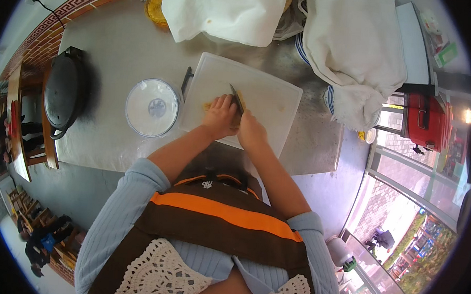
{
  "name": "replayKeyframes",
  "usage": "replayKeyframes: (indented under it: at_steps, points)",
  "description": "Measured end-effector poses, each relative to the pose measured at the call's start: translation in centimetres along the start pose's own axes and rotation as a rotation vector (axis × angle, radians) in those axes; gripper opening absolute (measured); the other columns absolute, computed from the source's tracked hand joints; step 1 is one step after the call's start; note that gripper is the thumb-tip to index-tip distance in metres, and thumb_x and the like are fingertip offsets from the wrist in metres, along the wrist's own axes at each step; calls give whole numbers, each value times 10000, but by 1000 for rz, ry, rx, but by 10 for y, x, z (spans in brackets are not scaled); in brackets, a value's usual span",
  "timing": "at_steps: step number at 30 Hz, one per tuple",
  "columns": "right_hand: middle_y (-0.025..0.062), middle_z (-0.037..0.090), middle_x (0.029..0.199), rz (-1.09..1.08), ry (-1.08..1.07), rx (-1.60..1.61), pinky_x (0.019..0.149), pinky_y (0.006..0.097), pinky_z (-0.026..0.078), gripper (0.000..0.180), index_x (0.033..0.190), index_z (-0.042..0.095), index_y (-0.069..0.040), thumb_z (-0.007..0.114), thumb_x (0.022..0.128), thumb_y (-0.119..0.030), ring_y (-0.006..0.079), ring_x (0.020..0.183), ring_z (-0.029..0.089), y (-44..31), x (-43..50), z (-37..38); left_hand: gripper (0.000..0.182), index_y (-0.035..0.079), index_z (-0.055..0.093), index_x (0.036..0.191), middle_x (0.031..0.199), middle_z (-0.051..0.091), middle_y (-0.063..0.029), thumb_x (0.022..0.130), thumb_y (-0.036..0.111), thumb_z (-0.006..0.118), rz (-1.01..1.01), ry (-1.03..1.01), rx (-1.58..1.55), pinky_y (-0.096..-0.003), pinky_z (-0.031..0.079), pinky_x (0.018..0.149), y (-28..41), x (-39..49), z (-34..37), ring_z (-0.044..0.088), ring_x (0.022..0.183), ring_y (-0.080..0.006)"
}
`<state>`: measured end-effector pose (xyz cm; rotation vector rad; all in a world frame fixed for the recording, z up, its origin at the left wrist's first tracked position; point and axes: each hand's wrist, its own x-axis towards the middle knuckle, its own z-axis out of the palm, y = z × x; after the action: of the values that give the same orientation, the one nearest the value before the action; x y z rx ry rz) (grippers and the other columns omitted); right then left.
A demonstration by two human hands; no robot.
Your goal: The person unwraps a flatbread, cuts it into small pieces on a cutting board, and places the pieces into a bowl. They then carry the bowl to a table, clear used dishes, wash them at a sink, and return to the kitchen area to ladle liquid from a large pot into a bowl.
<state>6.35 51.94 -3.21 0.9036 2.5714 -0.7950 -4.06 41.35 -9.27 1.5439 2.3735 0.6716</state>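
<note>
A white plastic cutting board (270, 97) lies askew on the stainless steel table before me. My right hand (252, 132) grips the handle of a kitchen knife (235, 97), whose blade points away from me over the board. Right beside the blade, my left hand (220, 116) presses down on a piece of yellowish-brown food (207, 106), mostly hidden under my fingers. A thin strip of the same food (240, 95) shows at the other side of the blade. What kind of food it is, I cannot tell.
Left of the board stands a round white blue-rimmed plate (141, 108), seemingly wrapped in clear plastic. A black lidded electric pan (64, 94) sits at the table's left edge. White cloths (222, 14) cover things at the back, and blue-rimmed dishes (329, 100) peek out at right.
</note>
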Motion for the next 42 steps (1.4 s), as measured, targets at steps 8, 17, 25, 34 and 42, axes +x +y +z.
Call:
replayKeyframes:
  at_steps: [8, 17, 25, 34, 42]
  points:
    - [260, 625, 950, -75, 173, 94, 733, 533, 497, 166, 1029, 471, 12, 504, 928, -115, 459, 854, 621, 15, 10, 25, 732, -6, 537, 1129, 1319, 443, -237, 580, 390, 817, 47, 105, -1, -514, 314, 1078, 2, 0, -1, 419, 1230, -412]
    - [262, 639, 1020, 13, -20, -24, 816, 498, 516, 234, 1104, 483, 8, 503, 893, -91, 423, 934, 654, 5, -31, -5, 731, 9, 553, 1139, 1327, 444, -214, 577, 381, 835, -13, 27, 36, -504, 305, 1102, 9, -7, -25, 390, 1279, -392]
    - [260, 645, 963, -54, 11, -54, 786, 512, 515, 244, 1116, 502, 32, 448, 908, -86, 438, 903, 643, -8, -1, 5, 642, -3, 551, 1079, 1258, 467, -217, 580, 318, 798, -12, 22, -61, -496, 349, 1058, -3, -3, -15, 431, 1213, -398]
    - [265, 633, 986, -17, 120, 40, 762, 530, 504, 170, 1025, 492, 17, 483, 919, -116, 440, 897, 635, -9, 19, 31, 662, -12, 537, 1106, 1291, 455, -212, 610, 339, 800, -3, 29, -68, -502, 341, 1069, -3, -5, -13, 413, 1236, -411]
    - [163, 627, 763, -42, 331, 643, 549, 421, 499, 213, 982, 518, -1, 567, 955, -206, 303, 609, 633, 59, -33, 8, 718, 43, 497, 1288, 1454, 342, -232, 704, 335, 795, -104, 100, -179, -520, 289, 1119, 1, -42, -33, 285, 1376, -428]
